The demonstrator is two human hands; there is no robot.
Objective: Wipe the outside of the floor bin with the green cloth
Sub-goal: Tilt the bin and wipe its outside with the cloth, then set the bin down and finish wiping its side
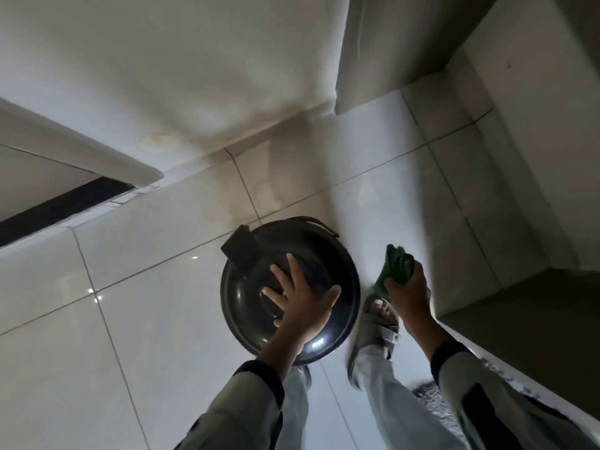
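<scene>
A round dark metal floor bin (246, 300) with a domed lid stands on the tiled floor, seen from above. A black pedal or hinge block (238, 250) sticks out at its upper left, and a thin handle curves along its far rim. My left hand (300, 303) lies flat on the lid with fingers spread. My right hand (407, 295) hovers just right of the bin, apart from it, clutching a bunched green cloth (396, 264).
My foot in a grey sandal (376, 323) stands right of the bin. A white wall (194, 76) runs behind, a door frame (81, 154) at the left, cabinet or wall corners (519, 303) at the right. A grey mat (435, 401) lies lower right.
</scene>
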